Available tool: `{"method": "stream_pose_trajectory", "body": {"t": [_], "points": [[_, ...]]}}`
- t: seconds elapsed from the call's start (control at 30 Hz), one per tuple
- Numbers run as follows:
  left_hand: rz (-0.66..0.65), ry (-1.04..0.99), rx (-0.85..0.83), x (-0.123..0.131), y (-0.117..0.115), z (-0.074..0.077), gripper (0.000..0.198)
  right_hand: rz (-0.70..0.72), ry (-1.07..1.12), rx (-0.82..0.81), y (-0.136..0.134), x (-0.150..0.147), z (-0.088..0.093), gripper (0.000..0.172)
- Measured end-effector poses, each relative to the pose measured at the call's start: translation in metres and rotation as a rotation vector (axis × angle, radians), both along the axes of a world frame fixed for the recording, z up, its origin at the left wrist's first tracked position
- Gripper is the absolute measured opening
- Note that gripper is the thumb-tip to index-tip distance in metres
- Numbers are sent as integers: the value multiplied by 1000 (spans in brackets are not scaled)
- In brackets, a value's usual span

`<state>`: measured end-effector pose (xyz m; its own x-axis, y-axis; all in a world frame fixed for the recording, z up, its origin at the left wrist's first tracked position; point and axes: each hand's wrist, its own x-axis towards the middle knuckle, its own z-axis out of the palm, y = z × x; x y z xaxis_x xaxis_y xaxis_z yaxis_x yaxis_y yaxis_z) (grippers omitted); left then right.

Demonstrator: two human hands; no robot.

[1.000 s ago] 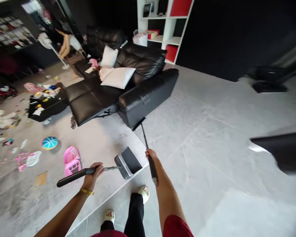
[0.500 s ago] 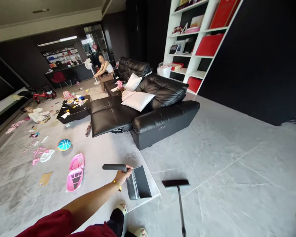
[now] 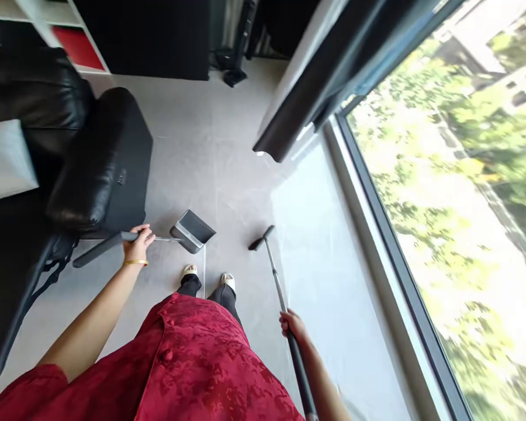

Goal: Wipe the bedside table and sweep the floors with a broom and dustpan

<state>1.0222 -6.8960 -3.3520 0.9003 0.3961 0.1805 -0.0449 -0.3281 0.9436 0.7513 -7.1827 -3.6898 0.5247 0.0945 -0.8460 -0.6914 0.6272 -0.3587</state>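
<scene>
My left hand, with a gold bangle at its wrist, is closed around the grey handle of a dustpan. The dustpan's dark tray lies on the floor in front of my feet, left of centre. My right hand grips the long pole of a broom. Its dark head is at the floor, to the right of the dustpan and beside the bright patch of light. A gap of floor separates the broom head from the dustpan.
A black leather sofa with a white pillow stands at the left. Along the right runs a large window, with a dark curtain hanging near it. A black stand is at the top, beside a dark wall.
The view has swung right and down, from the room to the window side. My right hand has come into view on the broom pole. My left hand still holds the dustpan.
</scene>
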Motion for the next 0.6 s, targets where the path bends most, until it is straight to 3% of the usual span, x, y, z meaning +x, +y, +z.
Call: {"method": "stream_pose_trajectory", "body": {"t": [0.17,0.3,0.47,0.6], "points": [[-76,32,42,33,-12,11,39,-163,-109,182,45,28,57,20],[-120,95,75,49,-30,6,39,-142,-232,253,70,95,79,12],[-127,115,156,53,-55,-1,41,-115,-284,329,77,202,70,14],[-145,145,223,54,-89,-10,41,-178,-241,396,46,242,38,19]]}}
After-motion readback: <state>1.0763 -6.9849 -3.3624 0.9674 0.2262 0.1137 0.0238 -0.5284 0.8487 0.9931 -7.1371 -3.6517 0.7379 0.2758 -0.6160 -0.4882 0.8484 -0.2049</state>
